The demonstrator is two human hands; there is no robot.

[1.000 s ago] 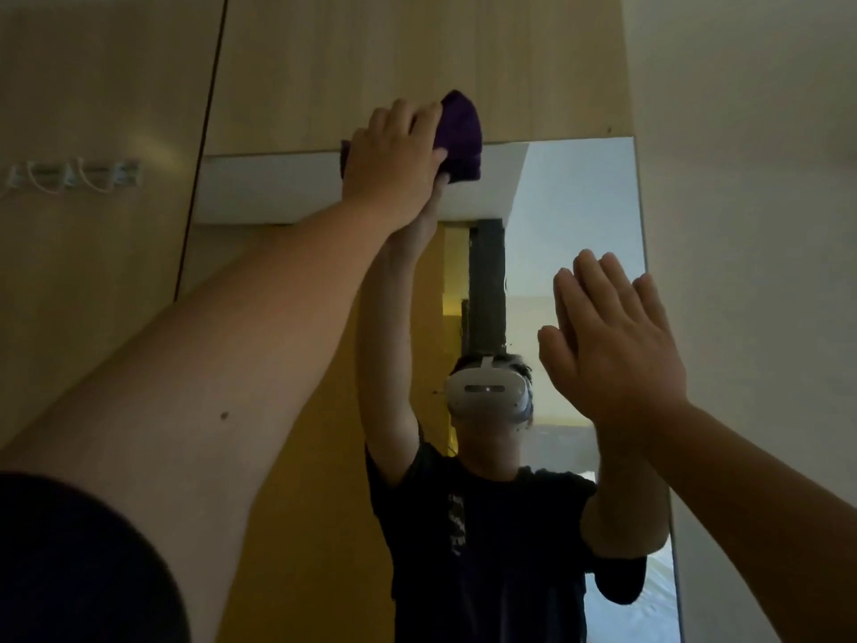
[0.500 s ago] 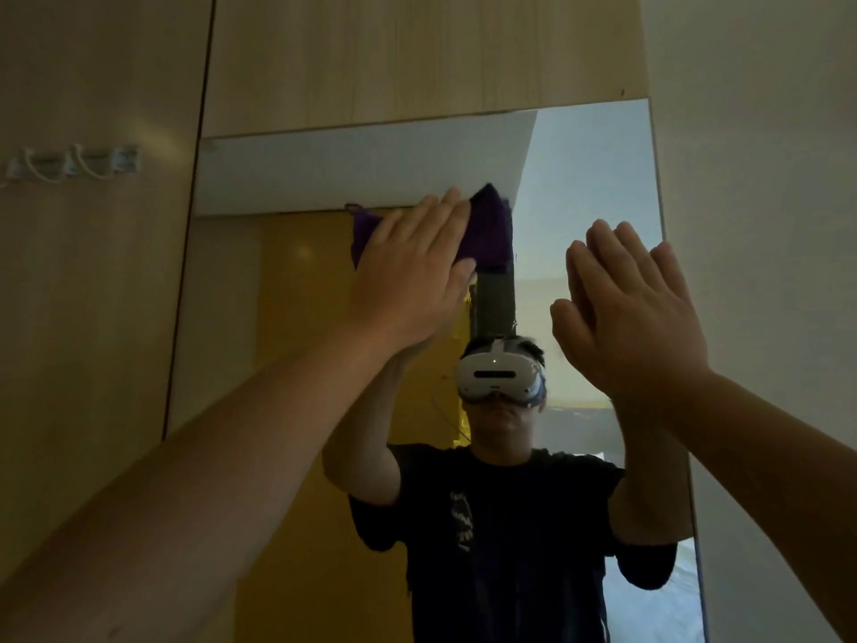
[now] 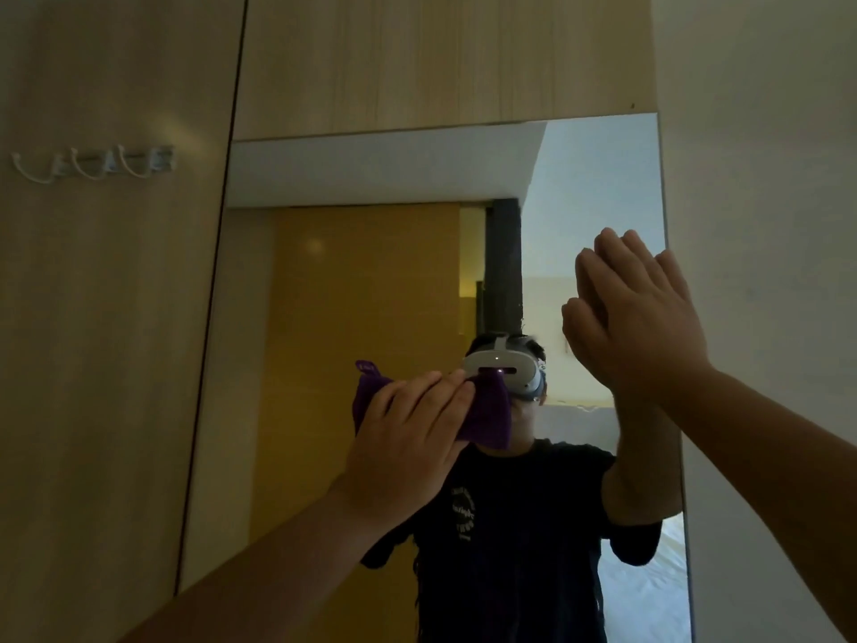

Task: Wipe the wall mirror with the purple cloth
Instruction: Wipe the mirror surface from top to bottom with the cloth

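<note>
A tall wall mirror (image 3: 352,280) is set into a wooden panel wall straight ahead. My left hand (image 3: 408,438) presses the purple cloth (image 3: 487,420) flat against the glass around mid-height; the cloth shows on both sides of my fingers. My right hand (image 3: 635,327) is held up flat with fingers together at the mirror's right edge, holding nothing. Whether its palm touches the glass I cannot tell. The mirror reflects a person in a dark T-shirt wearing a headset.
A rack of white wall hooks (image 3: 92,164) hangs on the wooden panel to the left of the mirror. A plain white wall (image 3: 760,225) runs along the mirror's right side. Wooden panelling (image 3: 440,58) continues above the mirror.
My left hand has slid the purple cloth down the glass from the mirror's top edge to about mid-height. My right hand stays raised at the right edge.
</note>
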